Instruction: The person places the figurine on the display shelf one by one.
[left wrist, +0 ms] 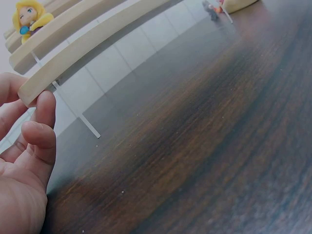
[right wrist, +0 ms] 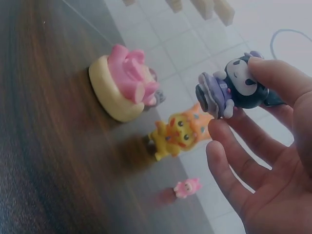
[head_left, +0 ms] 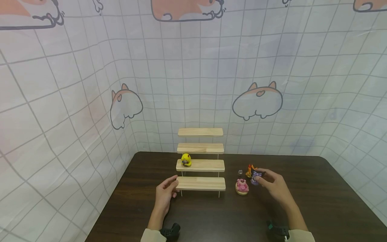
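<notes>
My right hand (head_left: 275, 187) pinches a small figurine (right wrist: 229, 90) with a black hood, white face and purple dress. It is held above the table, near an orange-and-yellow figurine (right wrist: 183, 129) and a pink bear figurine (head_left: 242, 187) on a cream base. At the stepped wooden display rack, my left hand (head_left: 164, 194) grips the left end of the lowest shelf (head_left: 201, 183) between thumb and fingers. On the left of the shelf above it sits a yellow-haired figurine (head_left: 186, 160).
A tiny pink figurine (right wrist: 187, 187) stands past the orange-and-yellow one. Beside the rack lies a small greyish item (head_left: 240, 172), too small to make out. The dark wooden table (head_left: 211, 218) meets a grid-patterned cloth (head_left: 205, 67) at the back.
</notes>
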The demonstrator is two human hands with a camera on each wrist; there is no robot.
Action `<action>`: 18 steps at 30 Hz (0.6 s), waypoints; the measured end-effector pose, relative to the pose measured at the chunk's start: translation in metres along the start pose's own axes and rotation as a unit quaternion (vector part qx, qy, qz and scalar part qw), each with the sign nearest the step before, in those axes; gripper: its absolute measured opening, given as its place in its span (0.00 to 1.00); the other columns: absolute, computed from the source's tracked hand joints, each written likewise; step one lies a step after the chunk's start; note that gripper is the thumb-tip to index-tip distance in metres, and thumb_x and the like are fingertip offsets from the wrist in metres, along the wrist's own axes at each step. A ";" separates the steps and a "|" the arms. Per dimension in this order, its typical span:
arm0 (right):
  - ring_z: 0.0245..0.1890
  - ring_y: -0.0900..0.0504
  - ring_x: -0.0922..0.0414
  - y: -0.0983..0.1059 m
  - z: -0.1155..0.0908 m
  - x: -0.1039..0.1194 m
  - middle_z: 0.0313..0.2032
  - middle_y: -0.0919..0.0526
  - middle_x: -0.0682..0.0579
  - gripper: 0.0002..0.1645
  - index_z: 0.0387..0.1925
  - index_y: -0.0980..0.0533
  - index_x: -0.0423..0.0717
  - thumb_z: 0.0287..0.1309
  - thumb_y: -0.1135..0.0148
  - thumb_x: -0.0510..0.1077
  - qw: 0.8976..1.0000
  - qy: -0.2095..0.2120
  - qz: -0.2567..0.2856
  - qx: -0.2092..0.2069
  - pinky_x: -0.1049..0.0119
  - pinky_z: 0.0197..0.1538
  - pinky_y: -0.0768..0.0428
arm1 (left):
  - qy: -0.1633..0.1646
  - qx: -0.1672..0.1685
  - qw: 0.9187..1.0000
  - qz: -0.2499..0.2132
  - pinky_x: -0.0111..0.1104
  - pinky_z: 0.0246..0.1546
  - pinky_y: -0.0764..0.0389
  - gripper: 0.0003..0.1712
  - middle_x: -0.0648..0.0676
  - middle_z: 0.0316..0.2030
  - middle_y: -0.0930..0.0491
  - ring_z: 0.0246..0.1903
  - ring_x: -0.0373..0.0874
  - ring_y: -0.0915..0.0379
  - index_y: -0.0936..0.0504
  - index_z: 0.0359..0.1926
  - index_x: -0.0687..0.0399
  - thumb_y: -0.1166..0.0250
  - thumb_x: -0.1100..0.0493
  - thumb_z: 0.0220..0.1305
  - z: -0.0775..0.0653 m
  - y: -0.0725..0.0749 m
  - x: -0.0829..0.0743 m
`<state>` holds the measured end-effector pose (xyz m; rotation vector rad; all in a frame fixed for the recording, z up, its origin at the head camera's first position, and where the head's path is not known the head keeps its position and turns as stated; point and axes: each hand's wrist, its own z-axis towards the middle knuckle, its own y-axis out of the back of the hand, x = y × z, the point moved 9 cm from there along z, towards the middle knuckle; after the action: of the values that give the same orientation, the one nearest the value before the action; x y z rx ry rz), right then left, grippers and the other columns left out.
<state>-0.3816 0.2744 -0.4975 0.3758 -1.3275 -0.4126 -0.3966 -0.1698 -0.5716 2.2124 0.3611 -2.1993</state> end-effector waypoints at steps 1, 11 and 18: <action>0.43 0.18 0.66 0.001 0.000 0.002 0.48 0.16 0.44 0.27 0.63 0.22 0.48 0.69 0.35 0.55 1.000 0.002 0.000 -0.003 0.64 0.43 0.17 | 0.000 0.000 1.000 -0.001 0.25 0.21 0.27 0.22 0.48 0.35 0.17 0.25 0.38 0.22 0.19 0.62 0.59 0.32 0.58 0.69 0.000 0.000 0.000; 0.47 0.17 0.59 -0.001 0.000 0.021 0.51 0.16 0.42 0.25 0.62 0.21 0.47 0.69 0.35 0.52 1.000 0.021 0.009 -0.005 0.63 0.44 0.19 | -0.003 0.002 1.000 -0.001 0.26 0.21 0.27 0.23 0.49 0.34 0.18 0.25 0.38 0.22 0.19 0.62 0.60 0.32 0.58 0.69 -0.002 -0.001 -0.003; 0.41 0.16 0.64 -0.008 0.001 0.030 0.46 0.14 0.44 0.22 0.59 0.20 0.45 0.68 0.33 0.48 0.998 0.051 0.020 -0.006 0.65 0.40 0.19 | 0.000 -0.002 1.000 0.003 0.25 0.21 0.27 0.22 0.48 0.33 0.18 0.25 0.38 0.23 0.18 0.62 0.59 0.32 0.58 0.69 -0.001 0.000 -0.002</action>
<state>-0.3770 0.2524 -0.4755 0.3544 -1.2304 -0.3636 -0.3952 -0.1697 -0.5697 2.2081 0.3586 -2.1954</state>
